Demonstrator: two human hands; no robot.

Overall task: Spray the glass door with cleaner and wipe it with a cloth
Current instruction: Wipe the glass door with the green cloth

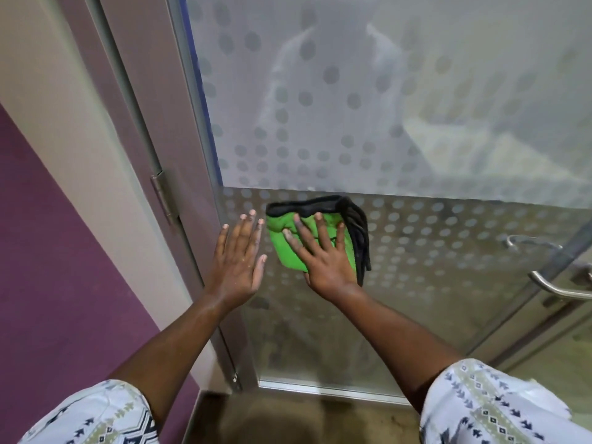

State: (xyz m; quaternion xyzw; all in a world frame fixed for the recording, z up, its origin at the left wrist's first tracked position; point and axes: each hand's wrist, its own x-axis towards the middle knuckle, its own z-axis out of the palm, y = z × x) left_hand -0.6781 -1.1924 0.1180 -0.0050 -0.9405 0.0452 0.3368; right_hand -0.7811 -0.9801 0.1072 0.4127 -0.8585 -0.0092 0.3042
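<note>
Head view, looking down at a glass door [400, 100] filling the centre and right of the frame. Right hand [323, 251] at centre, fingers spread wide, palm pressed flat onto a folded green cloth [282, 241] with black edging, pinning it against the glass rather than gripping it. Cloth just below the line where frosted film gives way to clearer glass. Left hand [238, 261] just beside the cloth on its left, open and flat, fingers together, holding nothing, resting near the door's left edge.

No spray bottle visible anywhere.

Dotted pattern across the glass, dense around the cloth, thinner towards the top. Faint pale reflection of a figure in the frosted upper part. Metal lever handle [557, 288] at the right edge, well apart from the hands. Grey door frame [144, 116] running diagonally from upper left, with a hinge [163, 197] at mid-left. Cream and purple wall [48, 251] along the left side. Brownish floor [288, 421] at the bottom, between patterned white sleeves [487, 408] in the lower corners.
</note>
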